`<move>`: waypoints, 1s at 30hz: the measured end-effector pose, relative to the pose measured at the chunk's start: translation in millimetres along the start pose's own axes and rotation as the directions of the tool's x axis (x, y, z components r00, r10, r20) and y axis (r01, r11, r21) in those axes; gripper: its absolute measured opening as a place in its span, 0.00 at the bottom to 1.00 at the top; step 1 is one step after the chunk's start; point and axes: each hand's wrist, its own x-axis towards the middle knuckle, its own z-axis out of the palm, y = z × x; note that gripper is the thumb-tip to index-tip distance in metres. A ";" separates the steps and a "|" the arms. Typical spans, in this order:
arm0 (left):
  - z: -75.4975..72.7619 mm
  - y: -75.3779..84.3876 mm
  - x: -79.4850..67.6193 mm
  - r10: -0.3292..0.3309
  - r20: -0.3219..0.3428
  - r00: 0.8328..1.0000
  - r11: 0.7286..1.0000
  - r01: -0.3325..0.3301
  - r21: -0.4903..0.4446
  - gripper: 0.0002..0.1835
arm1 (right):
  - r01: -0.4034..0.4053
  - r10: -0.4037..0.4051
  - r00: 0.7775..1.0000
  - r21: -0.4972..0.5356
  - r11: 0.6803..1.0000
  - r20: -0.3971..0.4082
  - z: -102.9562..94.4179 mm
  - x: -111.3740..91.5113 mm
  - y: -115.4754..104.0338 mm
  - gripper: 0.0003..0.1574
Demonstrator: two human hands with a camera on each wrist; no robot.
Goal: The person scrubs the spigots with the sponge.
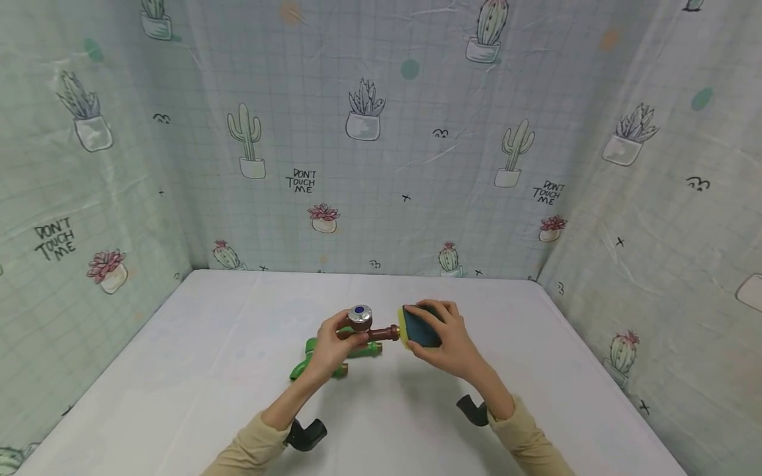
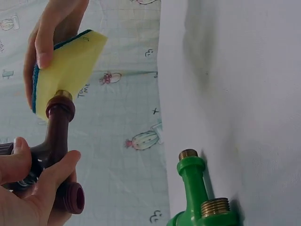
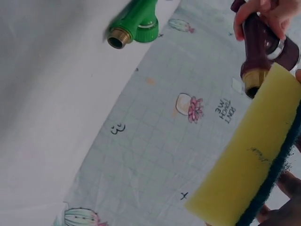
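My left hand (image 1: 329,345) grips a dark red-brown tap (image 1: 381,334) by its body, thumb and fingers curled round it. The tap's round silver knob (image 1: 360,316) has a blue centre and faces up. Its brass threaded end (image 2: 64,93) points at the sponge. In my right hand (image 1: 446,337) is a yellow sponge (image 2: 75,66) with a dark green scouring side (image 1: 421,326), the fingers on the scouring side. The sponge's yellow face is at the brass end and seems to touch it. Behind my left hand, partly hidden, lies a green fitting (image 1: 363,350) with brass threaded ends.
A white table (image 1: 238,317) lies under the hands, with the green fitting on it. Cactus-printed sheeting (image 1: 405,165) stands round its back and sides. Black curved pieces (image 1: 306,436) show by both wrists.
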 end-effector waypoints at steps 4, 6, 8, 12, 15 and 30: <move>0.2 -1.3 -0.8 -0.013 -0.029 0.999 0.998 0.011 -0.060 0.21 | 0.109 -0.110 0.994 -0.027 0.994 -0.015 -1.0 -10.2 -1.8 0.38; -0.3 -2.1 -0.9 -0.029 -0.028 0.999 0.996 0.026 -0.087 0.21 | 0.156 -0.156 0.988 -0.035 0.987 -0.011 -2.4 -15.5 -1.3 0.38; -1.3 -2.7 -1.4 -0.047 -0.022 0.999 0.994 0.044 -0.103 0.21 | 0.174 -0.174 0.985 -0.033 0.984 0.001 -4.4 -19.6 -0.2 0.37; -2.8 -3.8 -3.1 -0.083 0.000 0.997 0.994 0.083 -0.077 0.21 | 0.147 -0.147 0.989 0.001 0.989 -0.013 -7.4 -17.7 0.5 0.37; -1.9 -2.8 -4.3 -0.081 0.018 0.997 0.995 0.082 -0.048 0.21 | 0.093 -0.093 0.996 0.016 0.996 -0.017 -5.4 -10.7 -1.4 0.36; -6.9 -1.7 -3.6 -0.104 0.001 0.995 0.986 0.104 -0.127 0.22 | 0.076 -0.076 0.997 0.068 0.995 -0.004 -1.5 -25.3 -4.8 0.38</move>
